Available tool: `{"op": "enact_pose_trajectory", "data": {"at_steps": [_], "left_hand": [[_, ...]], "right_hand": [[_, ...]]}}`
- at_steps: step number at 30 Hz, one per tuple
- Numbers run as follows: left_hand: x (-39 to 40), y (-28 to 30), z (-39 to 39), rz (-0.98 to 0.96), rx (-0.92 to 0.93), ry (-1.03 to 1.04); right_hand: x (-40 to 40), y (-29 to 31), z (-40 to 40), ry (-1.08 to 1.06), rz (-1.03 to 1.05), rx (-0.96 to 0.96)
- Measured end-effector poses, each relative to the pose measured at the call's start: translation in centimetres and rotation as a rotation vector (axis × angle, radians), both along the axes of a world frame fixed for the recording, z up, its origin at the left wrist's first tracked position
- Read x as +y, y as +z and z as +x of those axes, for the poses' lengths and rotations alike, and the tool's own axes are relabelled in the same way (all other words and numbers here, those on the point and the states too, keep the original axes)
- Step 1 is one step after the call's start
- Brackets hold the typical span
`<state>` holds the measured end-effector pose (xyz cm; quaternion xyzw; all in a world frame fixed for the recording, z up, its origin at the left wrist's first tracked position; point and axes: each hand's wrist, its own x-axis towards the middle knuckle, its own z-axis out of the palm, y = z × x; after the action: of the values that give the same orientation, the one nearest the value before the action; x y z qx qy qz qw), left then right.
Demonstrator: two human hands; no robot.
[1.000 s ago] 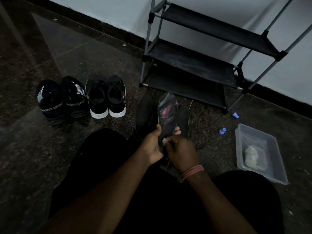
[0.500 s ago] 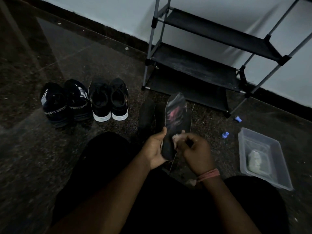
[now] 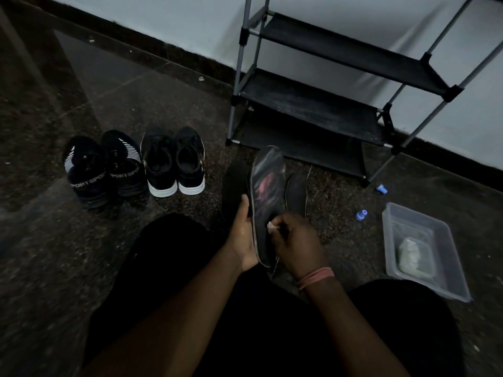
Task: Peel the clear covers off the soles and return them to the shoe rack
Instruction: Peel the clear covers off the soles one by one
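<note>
Low in the centre of the frame, the left hand (image 3: 245, 240) grips a dark sole (image 3: 265, 202) by its left edge, thumb laid up along the rim and fingers wrapped behind, so the sole stands nearly upright above the person's dark lap. The right hand (image 3: 295, 240), a pink band at its wrist, is curled against the sole's right edge and pinches a small pale bit of the clear cover (image 3: 268, 170), whose glossy film wraps the sole's upper half. Behind the held sole, two more dark soles (image 3: 235, 183) lie on the speckled floor (image 3: 340, 221), one to each side. Left of centre stand two pairs of black shoes (image 3: 136, 164). At the right edge sits a clear plastic tub (image 3: 446, 278). At the upper right stands the shoe rack (image 3: 310, 110), against the pale wall.
</note>
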<state>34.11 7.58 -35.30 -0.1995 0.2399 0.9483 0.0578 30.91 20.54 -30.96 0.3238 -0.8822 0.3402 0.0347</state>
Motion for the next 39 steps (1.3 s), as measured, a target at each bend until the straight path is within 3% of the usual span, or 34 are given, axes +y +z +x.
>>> {"op": "enact_pose_trajectory", "data": {"at_steps": [10, 17, 21, 26, 33, 37, 39], "left_hand": [[-0.5, -0.3, -0.8, -0.036, 0.004, 0.066], [0.2, -0.4, -0.5, -0.117, -0.028, 0.082], [0.7, -0.4, -0.6, -0.163, -0.043, 0.004], [0.5, -0.4, -0.3, -0.111, -0.067, 0.002], [1.8, -0.6, -0.3, -0.195, -0.104, -0.029], [1.4, -0.5, 0.1, -0.132, -0.123, 0.000], [1.7, -0.3, 0.1, -0.211, -0.140, -0.005]], "right_hand": [[-0.2, 0.0, 0.7, 0.060, -0.061, -0.081], [-1.0, 0.4, 1.0, -0.080, -0.245, -0.084], [-1.3, 0.0, 1.0, -0.056, -0.147, 0.013], [-1.6, -0.6, 2.4, 0.056, -0.014, -0.072], [-1.5, 0.3, -0.3, -0.121, 0.068, 0.132], [-1.4, 0.7, 2.6, 0.003, -0.028, -0.098], [-1.0, 0.9, 1.9, -0.013, -0.022, -0.104]]}}
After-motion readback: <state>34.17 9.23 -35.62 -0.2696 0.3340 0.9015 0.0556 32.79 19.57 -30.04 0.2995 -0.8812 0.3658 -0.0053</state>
